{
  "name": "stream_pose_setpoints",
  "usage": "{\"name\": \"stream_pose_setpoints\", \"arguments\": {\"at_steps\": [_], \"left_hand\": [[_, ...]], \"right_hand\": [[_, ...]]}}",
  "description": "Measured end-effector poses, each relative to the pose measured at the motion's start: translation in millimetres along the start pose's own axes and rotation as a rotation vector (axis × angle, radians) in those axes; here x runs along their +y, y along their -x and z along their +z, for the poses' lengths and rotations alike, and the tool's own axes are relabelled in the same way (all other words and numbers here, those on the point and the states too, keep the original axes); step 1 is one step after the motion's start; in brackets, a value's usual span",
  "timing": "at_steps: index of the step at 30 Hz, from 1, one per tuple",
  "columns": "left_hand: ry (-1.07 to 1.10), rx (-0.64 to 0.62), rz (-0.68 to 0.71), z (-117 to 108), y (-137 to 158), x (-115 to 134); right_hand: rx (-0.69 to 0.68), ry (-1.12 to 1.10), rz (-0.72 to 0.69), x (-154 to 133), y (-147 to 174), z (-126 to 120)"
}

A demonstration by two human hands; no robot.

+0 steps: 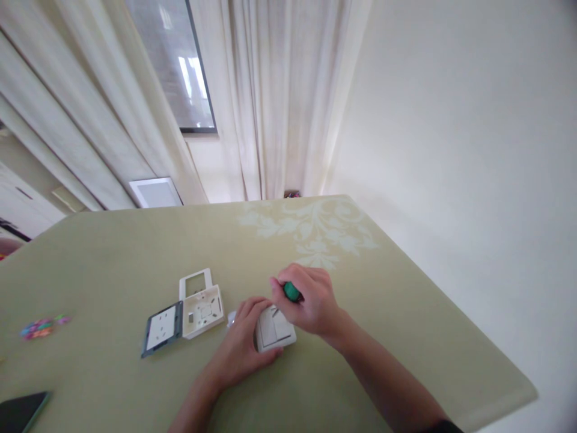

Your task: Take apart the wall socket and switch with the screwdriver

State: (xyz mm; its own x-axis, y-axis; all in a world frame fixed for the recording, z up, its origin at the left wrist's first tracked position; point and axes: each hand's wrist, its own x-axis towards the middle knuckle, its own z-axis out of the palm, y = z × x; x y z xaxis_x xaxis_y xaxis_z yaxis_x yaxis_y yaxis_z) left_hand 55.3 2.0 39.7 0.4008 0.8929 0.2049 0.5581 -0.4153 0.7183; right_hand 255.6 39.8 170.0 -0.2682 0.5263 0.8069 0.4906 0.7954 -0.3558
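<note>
A squarish white plastic case with rounded corners has its panelled face turned up, a thin dark line running along the near edge and a short dark mark near the far one; its left side is partly covered. Just beyond its far right corner, a green handle shows only its rounded end.

On my feed I see a black sleeve edge on the right forearm; the left forearm, left hand and right hand are bare.
</note>
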Motion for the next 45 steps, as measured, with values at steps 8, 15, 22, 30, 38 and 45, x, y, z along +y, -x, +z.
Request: {"name": "stream_pose_setpoints", "arguments": {"at_steps": [8, 15, 22, 30, 38, 45], "left_hand": [[-0.028, 0.147, -0.016, -20.3, -3.1, 10.3], [-0.451, 0.035, -0.009, -39.4, -77.1, 7.5], [-0.543, -0.050, -0.053, -57.7, -110.8, -38.7], [-0.376, -0.003, -0.021, 0.9, -22.6, -1.9], [-0.285, 0.038, 0.035, 25.3, 18.8, 11.4], [-0.160, 0.024, -0.038, 16.3, 11.1, 3.3]], "right_hand": [[0.302, 0.049, 0.048, 0.1, -12.6, -44.3], [0.521, 0.183, 0.041, -2.2, -17.5, -70.9], [0.559, 0.197, 0.065, -0.1, -20.1, -88.3], [0.046, 0.151, 0.189, 17.3, -17.7, -50.1], [-0.377, 0.178, 0.294, 13.0, -13.5, -21.8], [-0.458, 0.175, 0.316, 12.9, -12.5, -20.5]]}}
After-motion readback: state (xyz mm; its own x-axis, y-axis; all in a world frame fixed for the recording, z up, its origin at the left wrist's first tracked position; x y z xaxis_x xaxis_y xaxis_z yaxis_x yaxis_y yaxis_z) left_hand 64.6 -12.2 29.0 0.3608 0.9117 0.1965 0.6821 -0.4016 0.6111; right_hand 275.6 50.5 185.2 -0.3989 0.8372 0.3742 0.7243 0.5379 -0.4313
